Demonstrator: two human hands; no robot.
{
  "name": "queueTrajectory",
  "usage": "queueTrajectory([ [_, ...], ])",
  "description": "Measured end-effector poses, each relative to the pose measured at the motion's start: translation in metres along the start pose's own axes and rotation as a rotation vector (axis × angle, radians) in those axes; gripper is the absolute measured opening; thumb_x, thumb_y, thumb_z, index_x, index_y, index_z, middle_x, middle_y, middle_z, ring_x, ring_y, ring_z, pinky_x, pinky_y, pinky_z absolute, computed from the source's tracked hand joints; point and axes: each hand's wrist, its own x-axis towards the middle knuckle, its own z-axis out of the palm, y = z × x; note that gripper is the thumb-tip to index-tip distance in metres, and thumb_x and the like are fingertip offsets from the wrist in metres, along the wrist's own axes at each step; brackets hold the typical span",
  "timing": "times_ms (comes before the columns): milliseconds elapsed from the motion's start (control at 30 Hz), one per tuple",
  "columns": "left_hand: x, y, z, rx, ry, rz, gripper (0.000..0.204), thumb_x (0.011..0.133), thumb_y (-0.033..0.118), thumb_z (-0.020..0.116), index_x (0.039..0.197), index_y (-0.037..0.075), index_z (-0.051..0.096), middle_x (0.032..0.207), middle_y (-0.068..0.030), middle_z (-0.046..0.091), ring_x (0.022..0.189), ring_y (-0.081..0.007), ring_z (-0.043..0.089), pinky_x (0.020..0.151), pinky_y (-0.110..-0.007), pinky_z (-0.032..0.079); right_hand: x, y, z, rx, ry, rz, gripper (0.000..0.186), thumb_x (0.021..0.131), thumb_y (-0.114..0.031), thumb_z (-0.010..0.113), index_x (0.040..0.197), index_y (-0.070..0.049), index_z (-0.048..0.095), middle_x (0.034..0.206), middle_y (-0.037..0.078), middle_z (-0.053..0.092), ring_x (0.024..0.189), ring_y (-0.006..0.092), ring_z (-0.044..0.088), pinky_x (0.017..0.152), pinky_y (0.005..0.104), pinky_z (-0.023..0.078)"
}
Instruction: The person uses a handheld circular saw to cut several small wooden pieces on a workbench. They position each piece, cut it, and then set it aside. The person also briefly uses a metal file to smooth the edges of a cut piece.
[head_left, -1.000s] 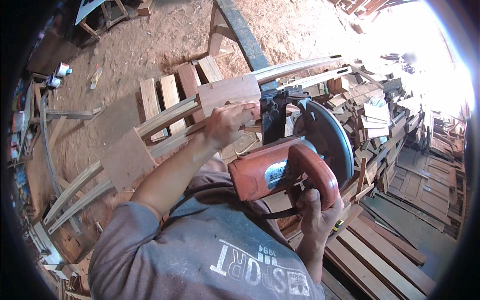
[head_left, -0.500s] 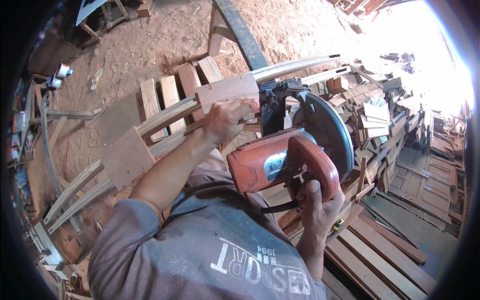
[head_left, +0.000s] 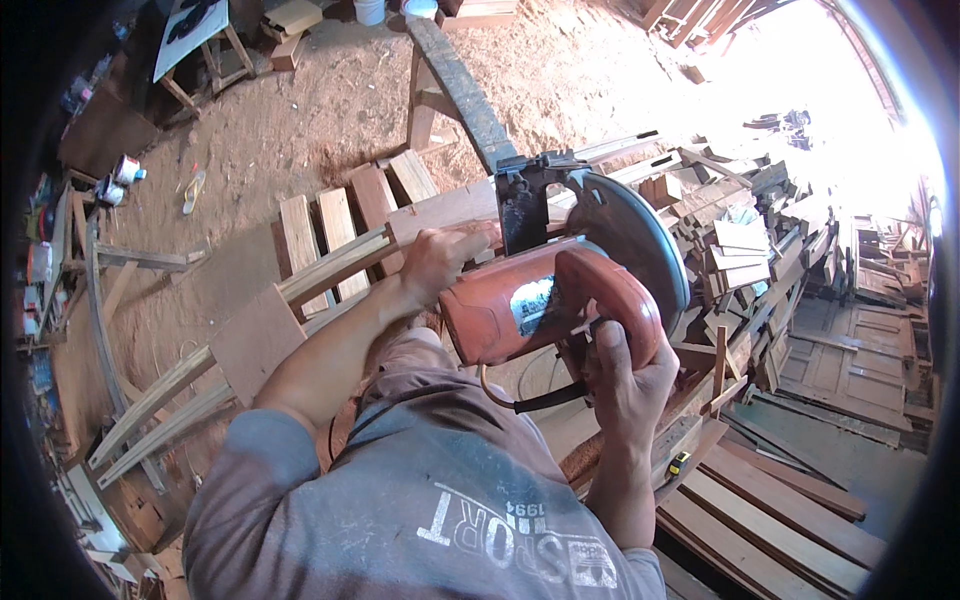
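My right hand (head_left: 630, 370) grips the rear handle of a red circular saw (head_left: 495, 310), which has a black base plate (head_left: 522, 205) and large round guard (head_left: 635, 235). My left hand (head_left: 440, 260), fingers curled, holds the wooden workpiece just left of the saw; its fingertips are partly hidden. The workpiece is a pair of long curved strips (head_left: 160, 400) crossed by plywood squares (head_left: 258, 340). The saw covers part of the strips and of the upper square (head_left: 430, 215). A dark cord hangs below the handle.
A weathered beam on a trestle (head_left: 450, 75) reaches toward the saw. Loose boards (head_left: 335, 250) lie beneath the strips. Scrap wood (head_left: 740, 260) piles up on the right, above long planks (head_left: 770, 510) and a yellow tape measure (head_left: 678, 462). Cans (head_left: 127, 172) and a sandal (head_left: 194, 192) are at left.
The saw and my right hand have moved up and left, closer over my left hand and the upper plywood square. The view has shifted slightly, showing more of the floor above.
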Motion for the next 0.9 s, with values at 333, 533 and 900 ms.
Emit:
queueTrajectory([
  [333, 0.049, 0.123, -0.066, -1.016, 0.011, 0.048, 0.044, 0.09, 0.017, 0.077, 0.132, 0.011, 0.065, 0.126, -0.0136, 0.07, 0.114, -0.0253, 0.07, 0.097, -0.038, 0.056, 0.019, -0.023, 0.009, 0.019, 0.009, -0.188, 0.043, 0.096, -0.03, 0.081, 0.122, 0.003, 0.071, 0.099, 0.008, 0.078, 0.09, 0.0129, 0.072, 0.084, 0.0303, 0.058],
  [533, 0.012, -0.003, -0.004, -0.02, 0.318, 0.042, 0.045, 0.085, -0.002, 0.071, 0.129, 0.008, 0.07, 0.134, -0.0147, 0.071, 0.13, -0.032, 0.065, 0.111, -0.045, 0.051, -0.029, 0.017, -0.056, 0.16, 0.176, -0.042, 0.042, 0.1, -0.028, 0.076, 0.125, 0.005, 0.07, 0.104, 0.009, 0.076, 0.088, 0.0123, 0.071, 0.076, 0.0269, 0.058],
  [900, -0.004, 0.006, -0.035, 0.355, -0.325, 0.03, 0.088, 0.084, 0.067, 0.074, 0.159, 0.028, 0.048, 0.175, -0.0098, 0.024, 0.163, -0.0385, 0.011, 0.13, -0.063, 0.001, -0.067, 0.182, -0.167, 0.155, 0.601, 0.38, 0.032, 0.106, -0.025, 0.066, 0.128, -0.003, 0.071, 0.104, 0.004, 0.071, 0.079, 0.0081, 0.061, 0.069, 0.0256, 0.049],
])
